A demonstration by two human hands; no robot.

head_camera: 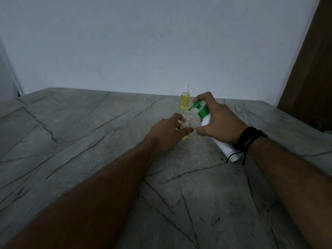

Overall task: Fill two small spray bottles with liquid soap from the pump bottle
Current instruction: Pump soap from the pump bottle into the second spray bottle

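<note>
Green pump head of white plastic pump bottle (206, 121) tilted over open neck of small clear bottle (186, 123) at frame centre, so soap lands inside. Right hand (220, 123) grips pump bottle, forefinger on pump. Left hand (167, 133) pinches clear bottle, steadying it on grey veined stone desk (80, 141). Capped yellow-filled spray bottle (185, 99) stands just behind, apparently finished.

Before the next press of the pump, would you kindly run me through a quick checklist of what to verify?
1. Open small bottle upright on the marble table: ok.
2. Left hand grip steadies it: ok.
3. Green pump nozzle over the bottle's mouth: ok, close.
4. Right hand holds the tilted white pump bottle, finger on the pump: ok.
5. Room left: ok, only a little yellow soap at the bottom.
6. Capped spray bottle behind, out of the way: ok.
</note>
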